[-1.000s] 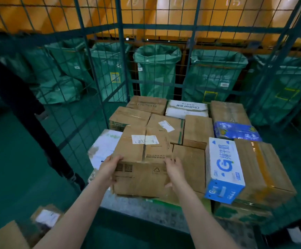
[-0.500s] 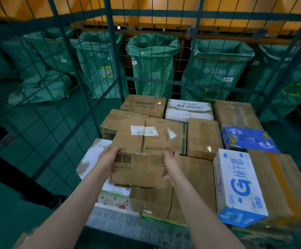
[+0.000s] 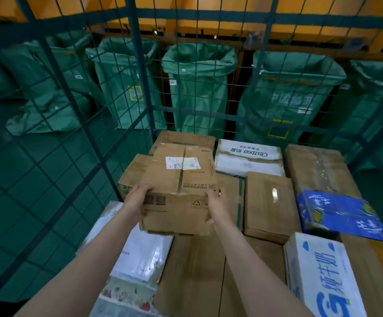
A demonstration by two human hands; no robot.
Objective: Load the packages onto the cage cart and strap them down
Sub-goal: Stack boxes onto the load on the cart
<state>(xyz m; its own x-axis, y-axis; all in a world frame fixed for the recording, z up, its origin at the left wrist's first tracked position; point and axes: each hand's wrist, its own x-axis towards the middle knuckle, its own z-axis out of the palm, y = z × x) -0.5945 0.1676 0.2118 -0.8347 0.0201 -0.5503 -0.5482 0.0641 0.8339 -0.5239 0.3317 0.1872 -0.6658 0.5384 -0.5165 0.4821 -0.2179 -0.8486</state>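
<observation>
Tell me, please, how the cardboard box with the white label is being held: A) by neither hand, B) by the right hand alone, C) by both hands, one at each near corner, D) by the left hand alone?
C: the left hand and right hand each have a grip on a near corner of the cardboard box.

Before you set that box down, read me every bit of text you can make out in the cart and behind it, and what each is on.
"Cestbon", upside down: white package at the back of the cage cart.
"中国邮政", faint: green mail sack behind the mesh.
"纯牛奶" beside a large blue "G": white and blue carton.
White characters on the blue carton: too blurred.
Shipping label and small print on the cardboard box in the left hand and right hand: too small.
</observation>
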